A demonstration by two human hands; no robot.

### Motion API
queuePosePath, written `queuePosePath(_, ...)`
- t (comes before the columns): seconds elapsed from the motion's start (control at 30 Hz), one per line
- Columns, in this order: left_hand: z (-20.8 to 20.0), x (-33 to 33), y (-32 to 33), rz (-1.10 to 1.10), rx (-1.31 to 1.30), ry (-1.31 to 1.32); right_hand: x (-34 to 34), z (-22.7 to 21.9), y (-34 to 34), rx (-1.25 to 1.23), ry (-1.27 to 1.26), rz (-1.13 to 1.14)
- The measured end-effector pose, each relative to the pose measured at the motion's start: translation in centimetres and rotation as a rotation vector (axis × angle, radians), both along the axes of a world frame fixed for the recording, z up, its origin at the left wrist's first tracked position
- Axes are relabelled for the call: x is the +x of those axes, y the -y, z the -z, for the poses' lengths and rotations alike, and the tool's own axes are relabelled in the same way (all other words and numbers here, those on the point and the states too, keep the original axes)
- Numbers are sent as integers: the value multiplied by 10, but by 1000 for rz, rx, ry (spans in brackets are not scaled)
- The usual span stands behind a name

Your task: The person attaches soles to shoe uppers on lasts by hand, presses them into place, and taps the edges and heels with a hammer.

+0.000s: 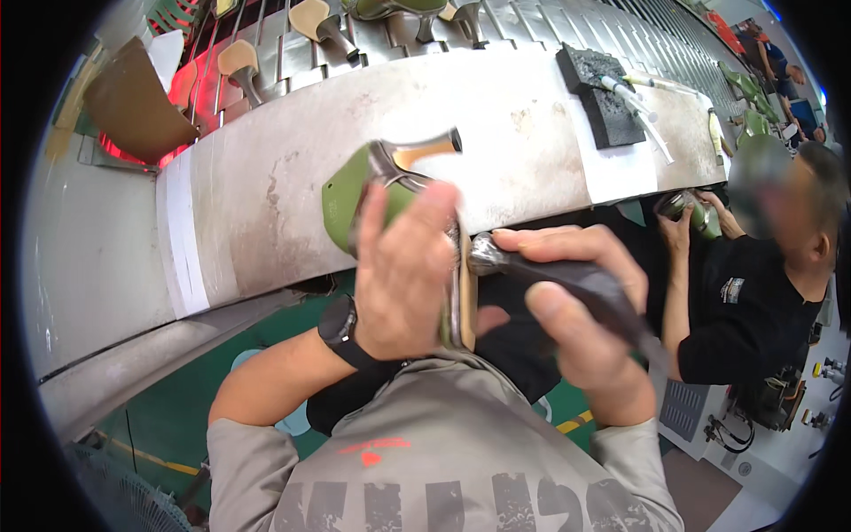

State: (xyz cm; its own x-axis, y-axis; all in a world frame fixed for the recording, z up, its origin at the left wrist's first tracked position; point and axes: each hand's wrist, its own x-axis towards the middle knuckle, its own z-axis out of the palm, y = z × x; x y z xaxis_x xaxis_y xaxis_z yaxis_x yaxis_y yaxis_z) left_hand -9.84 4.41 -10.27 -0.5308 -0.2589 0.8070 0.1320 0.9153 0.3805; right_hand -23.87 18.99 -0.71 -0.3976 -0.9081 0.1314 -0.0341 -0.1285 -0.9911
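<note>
A green high-heeled shoe (346, 204) with a tan sole is at the table's near edge, its heel pointing away and to the right. My left hand (403, 270), slightly blurred, is wrapped over the shoe and holds it with the sole facing right. In my right hand (589, 306) is a dark tool (567, 279) with a shiny rounded metal end. That end is against or very close to the sole's edge; I cannot tell whether they touch. Motion smears the tool's rear part, so its exact kind is unclear.
A pale worktable (257, 186) curves across in front of me. Beyond it, several shoes (239, 66) lie on a metal conveyor (532, 27). A black foam block (612, 106) and syringes (634, 102) lie at the right. Beside me, a co-worker (753, 284) handles another green shoe (700, 217).
</note>
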Motion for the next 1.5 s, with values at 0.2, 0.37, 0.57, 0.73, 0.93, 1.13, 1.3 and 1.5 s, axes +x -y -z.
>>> queuePosePath(0.2, 66, 20, 12, -363, -165, 163, 49, 81, -33, 42, -288, 121)
queuePosePath(0.37, 66, 15, 11, -382, -175, 89, 48, 82, -36, -104, -376, 122)
queuePosePath(0.57, 65, 20, 10, -360, -218, 214, 42, 71, -31, -169, -401, 35)
queuePosePath(0.73, 66, 19, 7, -308, -189, 204, 33, 79, -19, -189, -288, 21)
queuePosePath(0.93, 62, 19, 2, -319, -90, 183, -1, 86, 1, -97, 196, -47)
queuePosePath(1.13, 68, 21, 15, -330, -358, 295, -22, 104, 20, -142, 415, -33)
queuePosePath(1.3, 77, 11, 8, -349, -192, 129, -39, 96, 30, -125, 341, -111)
queuePosePath(1.5, 60, 8, 4, -364, -151, 193, -66, 29, 55, 106, -238, -304)
